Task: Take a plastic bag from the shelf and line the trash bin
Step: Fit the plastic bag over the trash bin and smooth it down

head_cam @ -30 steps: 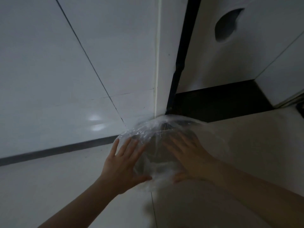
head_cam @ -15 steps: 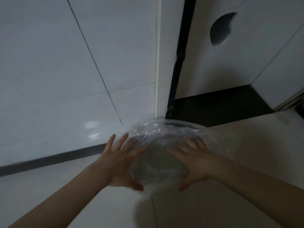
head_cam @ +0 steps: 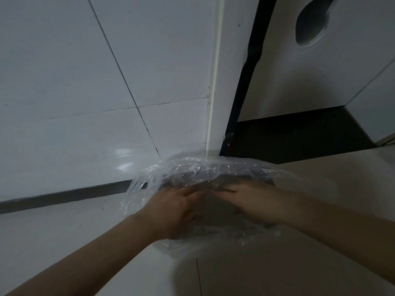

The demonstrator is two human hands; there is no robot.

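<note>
Two hands (head_cam: 177,208) (head_cam: 254,201) in crinkled clear plastic bag (head_cam: 192,169)

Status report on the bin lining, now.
Both hands, left and right, flat on clear plastic bag. Bag draped over dark round trash bin. Nothing in the way.
</note>
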